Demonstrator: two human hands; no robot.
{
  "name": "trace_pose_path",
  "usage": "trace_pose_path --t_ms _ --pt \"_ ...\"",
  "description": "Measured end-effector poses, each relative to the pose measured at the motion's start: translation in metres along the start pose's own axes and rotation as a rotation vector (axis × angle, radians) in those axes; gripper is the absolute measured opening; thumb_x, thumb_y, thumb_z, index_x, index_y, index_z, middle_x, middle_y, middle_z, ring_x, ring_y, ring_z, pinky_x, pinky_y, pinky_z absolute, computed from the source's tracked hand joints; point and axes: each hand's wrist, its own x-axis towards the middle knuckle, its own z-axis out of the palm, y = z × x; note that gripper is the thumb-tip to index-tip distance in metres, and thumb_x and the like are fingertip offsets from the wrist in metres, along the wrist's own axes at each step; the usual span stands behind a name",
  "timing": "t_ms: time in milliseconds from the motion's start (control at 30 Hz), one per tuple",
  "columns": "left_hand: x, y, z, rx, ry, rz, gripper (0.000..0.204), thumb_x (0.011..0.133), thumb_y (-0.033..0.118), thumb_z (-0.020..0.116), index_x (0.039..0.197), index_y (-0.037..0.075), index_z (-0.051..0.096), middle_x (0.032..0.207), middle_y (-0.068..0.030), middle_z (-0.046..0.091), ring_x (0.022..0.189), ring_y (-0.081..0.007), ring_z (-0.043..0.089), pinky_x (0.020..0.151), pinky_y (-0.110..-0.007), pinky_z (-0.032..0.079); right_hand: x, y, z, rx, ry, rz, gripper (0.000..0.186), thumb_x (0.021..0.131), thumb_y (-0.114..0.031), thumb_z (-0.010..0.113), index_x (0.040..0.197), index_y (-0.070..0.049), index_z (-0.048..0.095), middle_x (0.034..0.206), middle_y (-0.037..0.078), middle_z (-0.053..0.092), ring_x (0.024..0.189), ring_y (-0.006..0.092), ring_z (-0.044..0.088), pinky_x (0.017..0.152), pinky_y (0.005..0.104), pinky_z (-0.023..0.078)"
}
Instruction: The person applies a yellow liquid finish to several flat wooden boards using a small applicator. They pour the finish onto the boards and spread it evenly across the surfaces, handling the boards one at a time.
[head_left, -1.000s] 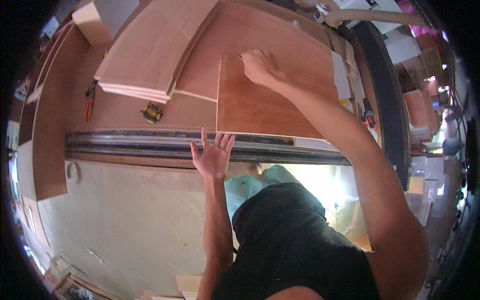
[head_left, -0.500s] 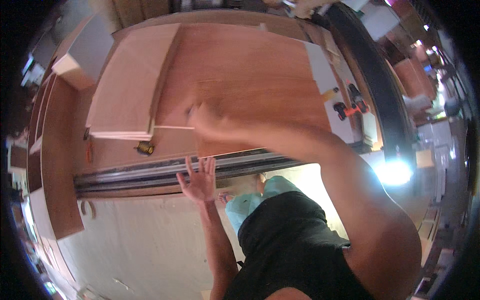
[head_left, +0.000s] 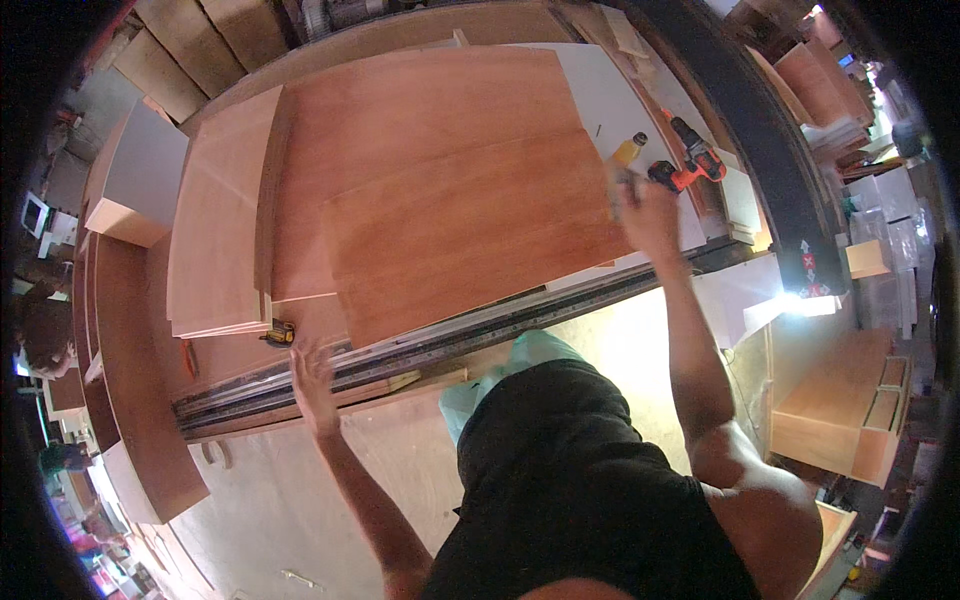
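My right hand (head_left: 645, 205) is closed near the right end of a reddish-brown panel (head_left: 470, 240), on something small and blurred. Beside it lie a yellow bottle (head_left: 627, 152) and an orange-and-black drill (head_left: 704, 166) on a white board (head_left: 585, 90). My left hand (head_left: 314, 380), slightly blurred, has its fingers extended at the bench's front rail (head_left: 450, 332), near the panel's lower left corner; whether it touches the rail I cannot tell. A yellow-and-black tool (head_left: 280, 334) lies just beyond it. A larger panel (head_left: 420, 110) lies under the front one, with stacked pale boards (head_left: 220, 210) to the left.
An open wooden box (head_left: 135, 380) and a white-sided box (head_left: 140, 175) line the left end. A dark beam (head_left: 760, 190) runs along the right side. A wooden cabinet (head_left: 830, 410) stands at the lower right, on the floor beside a glaring light (head_left: 795, 305).
The view has swung, showing more at the right. My right hand has moved rightward from the front panel's far left area toward the bottle and drill. My left hand has shifted left.
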Motion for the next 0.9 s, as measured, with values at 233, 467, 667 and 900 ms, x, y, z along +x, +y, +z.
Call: trace_pose_path --t_ms 233,467,667,900 --pt "0.037 0.040 0.066 0.532 0.053 0.037 0.075 0.102 0.060 0.052 0.144 -0.002 0.053 0.136 -0.0132 0.058 0.123 -0.0215 0.055 0.103 -0.037 0.044 0.017 0.172 0.012 1.263 0.215 0.502 0.074 0.101 -0.059 0.054 0.147 -0.002 0.044 0.133 0.018 0.062 0.124 0.0276 0.060 0.099 0.0462 0.049" --pt "0.065 0.021 0.105 0.405 -0.031 -0.251 0.059 0.101 0.068 0.046 0.088 0.013 0.062 0.064 0.0079 0.046 0.053 -0.0037 0.037 0.049 -0.022 0.028 0.015 0.195 0.076 1.485 -0.330 0.652 0.098 0.094 -0.081 0.030 0.152 -0.002 0.036 0.135 0.018 0.061 0.120 0.0311 0.061 0.106 0.0423 0.042" --pt "0.075 0.013 0.093 0.113 0.020 -0.228 0.052 0.104 0.056 0.046 0.101 0.005 0.059 0.079 -0.0018 0.058 0.067 -0.0146 0.056 0.069 -0.029 0.051 0.032 0.146 0.058 1.401 -0.416 0.600 0.099 0.096 -0.079 0.033 0.158 -0.002 0.024 0.141 0.023 0.056 0.126 0.0319 0.057 0.107 0.0432 0.042" --pt "0.027 0.012 0.090 -0.376 -0.138 -0.524 0.088 0.095 0.073 0.046 0.139 -0.003 0.052 0.122 -0.0167 0.065 0.102 -0.0308 0.067 0.103 -0.046 0.049 0.047 0.152 0.041 1.287 -0.441 0.515 0.108 0.092 -0.083 0.037 0.159 0.000 0.018 0.147 0.031 0.047 0.134 0.0381 0.052 0.114 0.0492 0.036"
